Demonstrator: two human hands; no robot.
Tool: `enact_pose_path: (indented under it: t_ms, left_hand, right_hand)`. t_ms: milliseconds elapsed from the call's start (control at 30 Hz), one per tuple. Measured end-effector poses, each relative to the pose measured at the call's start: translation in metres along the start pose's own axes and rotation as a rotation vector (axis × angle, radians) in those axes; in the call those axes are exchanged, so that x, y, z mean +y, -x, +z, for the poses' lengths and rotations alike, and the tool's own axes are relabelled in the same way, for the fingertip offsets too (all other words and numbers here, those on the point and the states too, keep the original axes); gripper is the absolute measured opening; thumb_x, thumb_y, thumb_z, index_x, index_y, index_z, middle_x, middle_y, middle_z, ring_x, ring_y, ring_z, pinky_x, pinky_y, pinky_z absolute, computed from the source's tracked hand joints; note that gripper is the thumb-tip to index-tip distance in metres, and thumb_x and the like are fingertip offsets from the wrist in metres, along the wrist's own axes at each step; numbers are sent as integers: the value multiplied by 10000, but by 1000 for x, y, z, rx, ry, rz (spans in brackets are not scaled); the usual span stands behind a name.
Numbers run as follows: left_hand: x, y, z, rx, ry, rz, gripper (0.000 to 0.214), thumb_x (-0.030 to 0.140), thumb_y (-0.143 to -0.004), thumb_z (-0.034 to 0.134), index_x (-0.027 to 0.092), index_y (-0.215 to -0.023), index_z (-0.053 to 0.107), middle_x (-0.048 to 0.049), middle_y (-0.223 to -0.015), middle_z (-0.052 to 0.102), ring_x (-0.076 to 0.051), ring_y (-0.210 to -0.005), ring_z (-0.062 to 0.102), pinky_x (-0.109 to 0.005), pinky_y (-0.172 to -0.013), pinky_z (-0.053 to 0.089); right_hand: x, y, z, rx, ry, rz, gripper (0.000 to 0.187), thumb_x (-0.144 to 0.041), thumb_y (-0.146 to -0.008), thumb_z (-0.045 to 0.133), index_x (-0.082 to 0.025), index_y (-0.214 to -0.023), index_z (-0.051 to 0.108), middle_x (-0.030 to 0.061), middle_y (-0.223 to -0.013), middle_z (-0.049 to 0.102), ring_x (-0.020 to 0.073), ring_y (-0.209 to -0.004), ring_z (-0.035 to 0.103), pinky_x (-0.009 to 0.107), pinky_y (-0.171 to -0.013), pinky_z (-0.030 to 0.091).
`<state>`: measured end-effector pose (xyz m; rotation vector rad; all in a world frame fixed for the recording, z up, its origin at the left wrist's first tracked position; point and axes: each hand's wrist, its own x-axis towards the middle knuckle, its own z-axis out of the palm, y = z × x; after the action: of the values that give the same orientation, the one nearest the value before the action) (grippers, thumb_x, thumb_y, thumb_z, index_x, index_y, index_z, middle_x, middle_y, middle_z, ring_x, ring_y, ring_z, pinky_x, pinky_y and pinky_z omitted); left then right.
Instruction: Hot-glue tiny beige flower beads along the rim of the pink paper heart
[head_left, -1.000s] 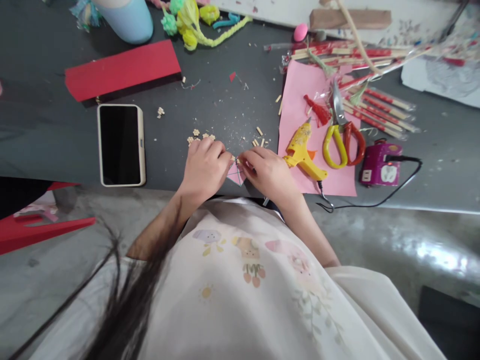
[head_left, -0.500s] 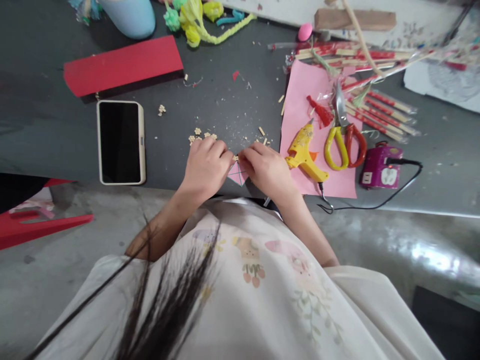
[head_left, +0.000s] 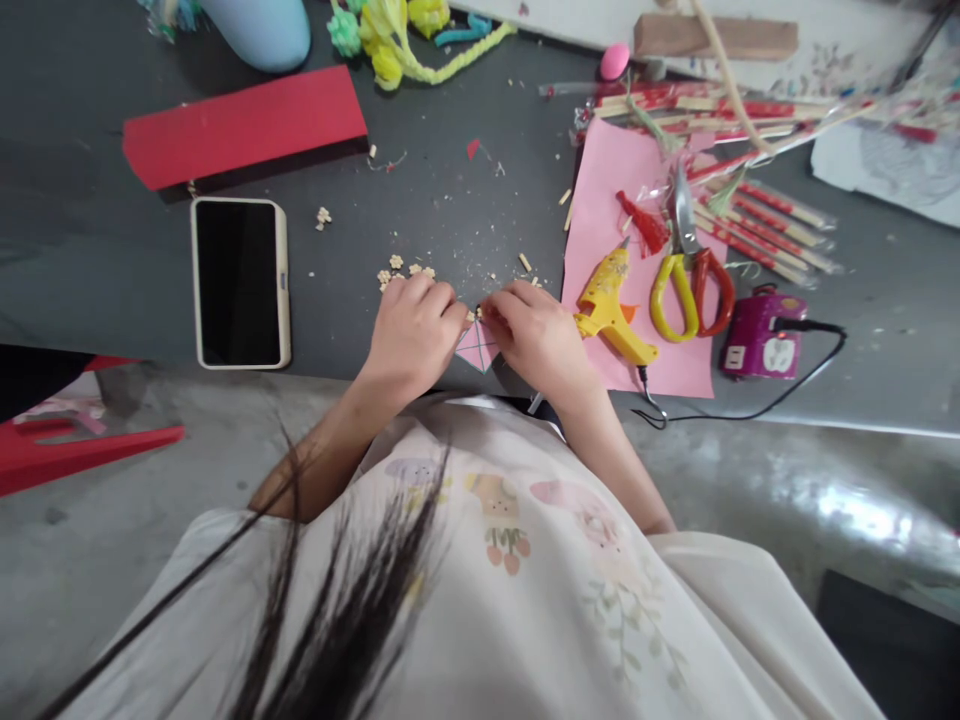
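My left hand (head_left: 416,325) is closed, its fingertips bent down at the left side of a small pink paper (head_left: 478,350) with dark lines drawn on it. My right hand (head_left: 538,332) is closed in a pinch at the paper's right side. Tiny pale pieces (head_left: 472,315) show between the two sets of fingertips, at the paper's top. Whatever each pinch holds is mostly hidden by the fingers. Beyond my left knuckles lie several small pale flower-shaped pieces (head_left: 396,263). Short pale stick bits (head_left: 524,262) are beyond my right hand.
Right of my hands, a yellow glue gun (head_left: 611,310) and scissors (head_left: 684,225) lie on pink paper (head_left: 600,170). A purple power adapter (head_left: 763,335) has a black cable. Left are a phone (head_left: 238,285) and a red box (head_left: 247,125). Wrapped sticks (head_left: 780,225) lie far right.
The right fingertips have drawn slightly away from the left ones, so a little more of the pale pieces and pink paper shows. My left hand has hardly moved.
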<state>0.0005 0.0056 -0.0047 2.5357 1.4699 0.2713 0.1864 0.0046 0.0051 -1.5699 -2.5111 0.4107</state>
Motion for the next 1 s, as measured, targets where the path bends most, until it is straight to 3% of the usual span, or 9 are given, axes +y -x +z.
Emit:
enact_pose_path:
  t_ms: [233,433,667,1000]
  left_hand:
    - [-2,1,3,76,-79,62,330,374,-1037,443,203,-841,647,-51,-876,662,-234,-923,560,-382,-794,371]
    - [-1,2,2,106,-126,80,346,318,-1048,404,200,-836,651,-47,-863,663,-228,-910,557,-370,-782,374]
    - [0,0,-1,20,-73,54,323,304,-1042,408,205,-857,653,-64,-889,674,-249,-926,556,-390,-803,374]
    - [-1,1,4,82,-139,83,245,300,-1001,512,210,-841,674,-49,-859,680,-252,-892,572,-392,-758,370]
  right_hand:
    - [1,1,-3,26,0,3,192,-149,-973,460,-177,-985,649,92,-963,656,230,-854,582,325,-705,402]
    - [-2,-1,-1,-5,60,-31,216,-126,-966,445,-174,-950,655,92,-948,652,229,-835,564,334,-699,376]
    - [-3,-2,-1,-24,43,-32,234,-123,-965,431,-169,-942,660,100,-933,646,234,-834,552,341,-694,366]
    - [-1,-11,-6,-76,-2,-69,230,-88,-927,465,-149,-909,686,103,-900,648,224,-804,560,335,-700,383]
